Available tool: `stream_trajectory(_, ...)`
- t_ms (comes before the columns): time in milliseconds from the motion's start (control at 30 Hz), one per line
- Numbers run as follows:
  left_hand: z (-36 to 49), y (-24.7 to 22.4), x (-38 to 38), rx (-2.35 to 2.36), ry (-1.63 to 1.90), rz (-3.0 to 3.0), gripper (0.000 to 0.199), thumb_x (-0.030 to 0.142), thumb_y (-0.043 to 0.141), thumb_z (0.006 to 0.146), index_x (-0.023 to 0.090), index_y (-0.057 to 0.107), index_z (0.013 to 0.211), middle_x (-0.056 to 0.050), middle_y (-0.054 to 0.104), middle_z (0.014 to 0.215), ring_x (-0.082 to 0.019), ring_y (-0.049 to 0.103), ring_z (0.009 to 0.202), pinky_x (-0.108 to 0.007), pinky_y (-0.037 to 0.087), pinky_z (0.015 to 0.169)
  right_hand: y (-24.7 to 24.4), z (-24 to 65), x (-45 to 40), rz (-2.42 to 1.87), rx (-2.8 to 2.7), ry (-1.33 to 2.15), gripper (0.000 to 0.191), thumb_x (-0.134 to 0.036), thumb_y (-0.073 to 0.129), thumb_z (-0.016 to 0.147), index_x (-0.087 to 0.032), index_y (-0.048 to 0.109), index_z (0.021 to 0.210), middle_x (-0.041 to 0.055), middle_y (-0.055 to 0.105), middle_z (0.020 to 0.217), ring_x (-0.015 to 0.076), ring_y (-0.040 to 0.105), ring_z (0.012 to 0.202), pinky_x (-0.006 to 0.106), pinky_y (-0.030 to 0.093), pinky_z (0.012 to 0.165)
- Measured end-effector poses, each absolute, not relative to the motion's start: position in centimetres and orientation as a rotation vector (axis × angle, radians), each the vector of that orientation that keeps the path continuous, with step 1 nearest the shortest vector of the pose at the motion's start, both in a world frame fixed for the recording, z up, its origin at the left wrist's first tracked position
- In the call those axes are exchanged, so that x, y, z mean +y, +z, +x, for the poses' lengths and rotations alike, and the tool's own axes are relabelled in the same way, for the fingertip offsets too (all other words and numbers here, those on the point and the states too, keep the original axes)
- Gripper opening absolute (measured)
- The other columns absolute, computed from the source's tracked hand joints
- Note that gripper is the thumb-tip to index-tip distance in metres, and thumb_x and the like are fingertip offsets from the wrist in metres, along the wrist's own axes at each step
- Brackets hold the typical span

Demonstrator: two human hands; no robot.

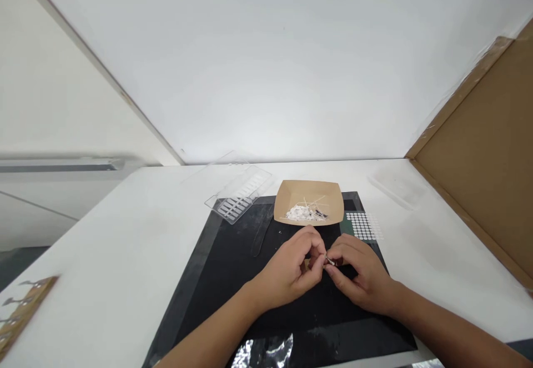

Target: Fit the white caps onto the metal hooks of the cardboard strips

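I see a glossy black mat (233, 279) on the smooth white tabletop (125, 257), a matt brown paperboard tray (308, 196), and a clear plastic case (239, 196).

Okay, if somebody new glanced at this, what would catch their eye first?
Two hands meet over the middle of a black mat: the left hand and right hand pinch a tiny metallic piece between their fingertips. Just beyond them sits a brown paper tray holding white scraps and thin sticks.

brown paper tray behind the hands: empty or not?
Not empty. The brown paper tray holds a small heap of white scraps and a few thin pale sticks.
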State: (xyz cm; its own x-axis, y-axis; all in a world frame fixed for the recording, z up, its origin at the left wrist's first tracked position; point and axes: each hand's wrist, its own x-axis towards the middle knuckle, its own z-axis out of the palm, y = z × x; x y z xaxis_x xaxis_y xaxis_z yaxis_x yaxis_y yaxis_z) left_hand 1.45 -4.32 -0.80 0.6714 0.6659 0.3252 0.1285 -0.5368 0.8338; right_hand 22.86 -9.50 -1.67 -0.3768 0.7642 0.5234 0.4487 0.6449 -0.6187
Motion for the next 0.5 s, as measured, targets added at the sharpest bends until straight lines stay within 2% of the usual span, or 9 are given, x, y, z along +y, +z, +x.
stream_trajectory(300, 1.27, -0.92, -4.06, 0.507, 0.957, 2.046, 0.008, 0.016, 0.063, 0.099, 0.019, 0.066, 0.105, -0.008, 0.064, 0.099, -0.014, 0.063, 0.080, -0.015, 0.050, 0.052, -1.87, 23.11, -9.33, -0.985, -2.051, 0.256, 0.011, -0.016, 0.057, 0.106, -0.021, 0.064, 0.099, -0.0007, 0.067, 0.082, 0.0148, 0.059, 0.074, 0.033, 0.037, 0.071)
stream_trajectory(400, 1.36, -0.82, -4.01, 0.453, 1.027, 2.043, 0.015, 0.012, 0.066, 0.096, 0.017, 0.070, 0.109, -0.008, 0.067, 0.097, -0.013, 0.065, 0.075, -0.014, 0.051, 0.050, -1.67, 23.21, -9.30, -1.000, -2.067, 0.207, 0.014, -0.015, 0.056, 0.106, -0.021, 0.063, 0.095, -0.0019, 0.067, 0.079, 0.0136, 0.058, 0.071, 0.033, 0.034, 0.071)
stream_trajectory(500, 1.65, -0.97, -4.02, 0.499, 1.116, 2.053, 0.014, 0.009, 0.069, 0.093, 0.016, 0.074, 0.104, -0.008, 0.070, 0.093, -0.010, 0.065, 0.069, -0.013, 0.050, 0.048, -1.58, 23.28, -9.20, -1.009, -2.079, 0.130, 0.014, -0.014, 0.056, 0.105, -0.020, 0.063, 0.094, -0.0020, 0.066, 0.077, 0.0134, 0.057, 0.069, 0.033, 0.032, 0.070)
